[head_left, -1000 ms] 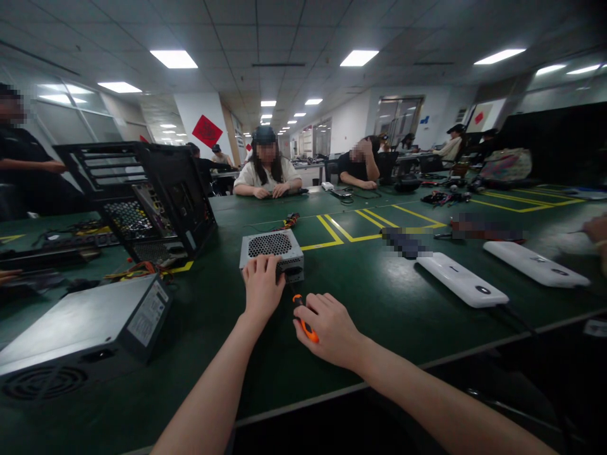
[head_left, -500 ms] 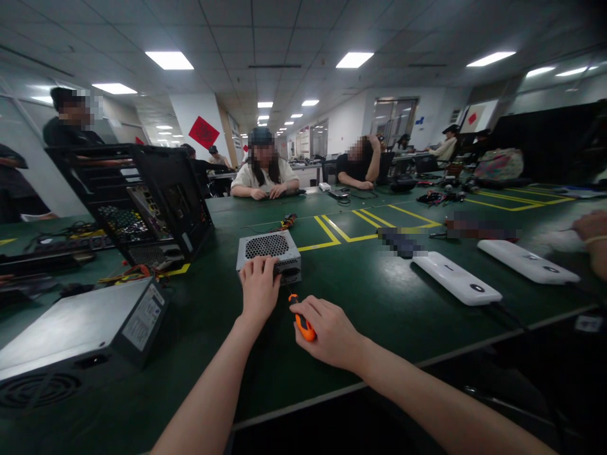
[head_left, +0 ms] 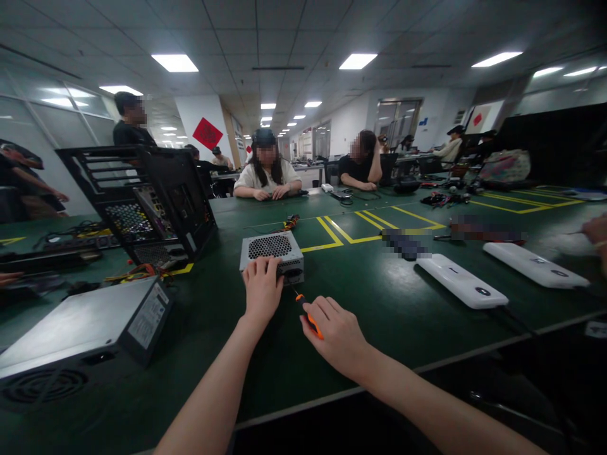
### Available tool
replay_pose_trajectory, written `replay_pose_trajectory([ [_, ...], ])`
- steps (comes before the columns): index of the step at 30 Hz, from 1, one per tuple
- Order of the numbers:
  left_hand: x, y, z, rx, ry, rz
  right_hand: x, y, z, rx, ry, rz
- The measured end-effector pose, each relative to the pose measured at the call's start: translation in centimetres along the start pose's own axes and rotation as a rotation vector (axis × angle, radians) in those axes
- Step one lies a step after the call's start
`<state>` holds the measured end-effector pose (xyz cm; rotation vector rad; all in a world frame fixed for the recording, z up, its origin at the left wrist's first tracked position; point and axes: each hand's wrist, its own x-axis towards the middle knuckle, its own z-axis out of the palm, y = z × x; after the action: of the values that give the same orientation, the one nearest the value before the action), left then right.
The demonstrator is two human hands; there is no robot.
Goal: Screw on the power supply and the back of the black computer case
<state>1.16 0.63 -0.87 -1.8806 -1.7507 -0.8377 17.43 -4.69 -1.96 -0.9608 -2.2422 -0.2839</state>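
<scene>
A small grey computer power supply [head_left: 291,243] with a honeycomb vent stands on the green table in front of me. My left hand [head_left: 263,287] lies against its near side, fingers hooked over the top edge, gripping it. In my right hand [head_left: 337,328] is a screwdriver [head_left: 313,322] with an orange and black handle, my fingers closed around the grip. Its thin shaft points up and left toward the near face of the power supply, close below the socket. Whether the tip touches a screw is too small to tell.
To the left lie a larger power supply [head_left: 90,332] and an open black computer case [head_left: 156,202] with cables. On the right are two white power banks [head_left: 459,281]. Across the table [head_left: 370,341] sit two people; another person's hand shows at the far right.
My right hand and the screwdriver have shifted a little right and down, with the handle tilted more sideways. My left hand stays on the power supply. A standing person at left has moved right.
</scene>
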Motion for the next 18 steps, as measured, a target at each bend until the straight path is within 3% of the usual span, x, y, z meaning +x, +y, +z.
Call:
replay_pose_trajectory([
  [12,0.0,0.0,0.1,0.000,0.003,-0.002,-0.2,-0.5,0.2,0.216,-0.110,0.235],
  [18,0.0,0.0,0.1,0.004,0.006,-0.002,0.1,-1.0,0.1,0.139,-0.162,0.136],
])
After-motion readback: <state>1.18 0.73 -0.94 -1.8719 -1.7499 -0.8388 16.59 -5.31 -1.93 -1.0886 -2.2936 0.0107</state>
